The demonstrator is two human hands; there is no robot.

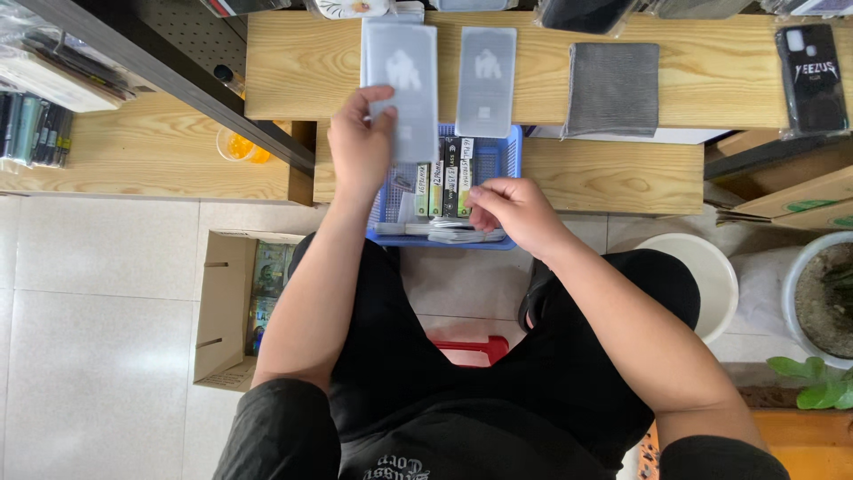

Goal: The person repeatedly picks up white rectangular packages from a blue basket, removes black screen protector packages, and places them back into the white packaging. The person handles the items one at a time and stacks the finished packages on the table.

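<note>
Seated person's lap in black clothing (462, 391) at 6 o'clock, above a red stool (471, 348). Right hand (515, 213), at centre, pinches the packets (444, 233) standing in the blue basket (502, 156). Left hand (360, 142), at 11 o'clock of the basket, holds a frosted sleeve (404, 89) between thumb and fingers; a second sleeve (486, 80) lies on the wooden shelf (302, 67), just beside it at 3 o'clock.

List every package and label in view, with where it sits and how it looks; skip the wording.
Frosted flat sleeve: held up by the left hand, tall, grey-white with a pale figure.
Second frosted sleeve: lying on the wooden shelf, same look.
Labelled slim boxes: upright in the blue basket, green, black and white; right hand at them.
Bagged phone case: shelf's right end, black.
Cardboard box: floor, left, brown, open.
</note>
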